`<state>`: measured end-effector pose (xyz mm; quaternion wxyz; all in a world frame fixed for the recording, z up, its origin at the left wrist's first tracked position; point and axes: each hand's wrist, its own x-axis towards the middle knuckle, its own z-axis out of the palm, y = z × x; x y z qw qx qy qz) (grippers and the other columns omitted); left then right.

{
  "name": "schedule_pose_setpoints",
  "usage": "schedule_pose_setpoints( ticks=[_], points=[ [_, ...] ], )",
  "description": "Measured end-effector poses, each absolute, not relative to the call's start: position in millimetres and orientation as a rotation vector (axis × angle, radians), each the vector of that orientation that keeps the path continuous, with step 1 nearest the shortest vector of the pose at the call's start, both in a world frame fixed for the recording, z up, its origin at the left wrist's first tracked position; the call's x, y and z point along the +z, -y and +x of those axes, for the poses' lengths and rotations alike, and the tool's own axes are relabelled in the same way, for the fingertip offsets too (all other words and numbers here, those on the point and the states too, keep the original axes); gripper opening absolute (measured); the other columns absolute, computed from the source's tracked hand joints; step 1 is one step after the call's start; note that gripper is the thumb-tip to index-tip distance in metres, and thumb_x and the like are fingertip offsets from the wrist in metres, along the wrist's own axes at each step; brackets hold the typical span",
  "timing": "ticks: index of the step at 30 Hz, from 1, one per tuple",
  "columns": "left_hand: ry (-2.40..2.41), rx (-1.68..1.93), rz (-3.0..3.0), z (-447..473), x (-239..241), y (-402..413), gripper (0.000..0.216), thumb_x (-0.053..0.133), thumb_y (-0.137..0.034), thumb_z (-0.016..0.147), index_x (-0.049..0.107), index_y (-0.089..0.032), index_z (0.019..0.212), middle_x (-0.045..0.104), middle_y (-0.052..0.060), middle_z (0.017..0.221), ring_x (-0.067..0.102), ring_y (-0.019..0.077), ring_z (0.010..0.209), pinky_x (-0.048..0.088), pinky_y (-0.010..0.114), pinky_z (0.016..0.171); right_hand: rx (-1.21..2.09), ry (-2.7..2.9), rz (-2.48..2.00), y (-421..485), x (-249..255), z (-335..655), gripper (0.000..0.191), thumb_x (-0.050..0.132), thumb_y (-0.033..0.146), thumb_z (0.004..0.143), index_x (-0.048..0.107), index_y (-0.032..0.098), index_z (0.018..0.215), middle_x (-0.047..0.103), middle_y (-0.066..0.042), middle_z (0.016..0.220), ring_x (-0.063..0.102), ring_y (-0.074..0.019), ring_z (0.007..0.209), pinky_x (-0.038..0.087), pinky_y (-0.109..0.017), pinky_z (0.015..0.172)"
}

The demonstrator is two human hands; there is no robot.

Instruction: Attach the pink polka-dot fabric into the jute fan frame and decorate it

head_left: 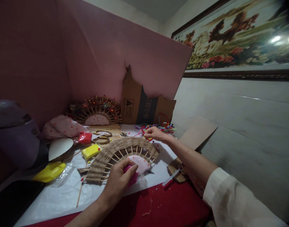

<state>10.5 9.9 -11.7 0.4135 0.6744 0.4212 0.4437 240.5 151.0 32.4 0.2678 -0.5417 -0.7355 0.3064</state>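
Observation:
My left hand [120, 177] is closed around a piece of magenta modelling clay [133, 179], with clear plastic wrap hanging below it. It is in front of a half-round fan [98, 164] woven of brown twine over thin wooden sticks, with a pink dotted half-circle [139, 163] at its centre. My right hand [156, 133] is reaching over the fan's far right rim, thumb and fingers pinched together. What sits between those fingertips is too small to make out. Small red balls sit on some stick ends.
Yellow clay [91, 151], red clay [85, 137] and scissors [102, 137] lie left of the fan. Behind are a decorated fan [97, 108], torn cardboard [132, 107] and colourful pipe cleaners [167, 127]. A cardboard sheet [196, 134] leans at the right. A purple appliance [15, 138] stands left.

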Motion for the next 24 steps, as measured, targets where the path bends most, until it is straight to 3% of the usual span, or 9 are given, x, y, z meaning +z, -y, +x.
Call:
schedule_pose_setpoints(
  ticks=[8,24],
  points=[
    [-1.064,1.114,1.713,10.4,-12.1,-9.5,0.025,0.053,-0.037,0.077,0.060,-0.016,0.066,0.058,0.001,0.062,0.050,0.0160,0.061,0.039,0.026,0.059,0.835,1.950,-1.518,-150.9,31.8,242.4,0.049,0.056,0.056,0.074,0.062,0.010,0.056,0.059,-0.005,0.051,0.047,-0.0080,0.045,0.036,-0.019,0.045],
    [-1.059,1.113,1.713,10.1,-10.5,-8.8,0.025,0.053,-0.037,0.077,0.060,-0.016,0.066,0.057,0.001,0.062,0.049,0.0159,0.060,0.038,0.026,0.059,0.607,2.043,-1.592,-156.9,36.8,235.2,0.024,0.063,0.029,0.073,0.066,0.011,0.058,0.066,-0.005,0.059,0.057,-0.0111,0.053,0.037,-0.018,0.047]
  ],
)
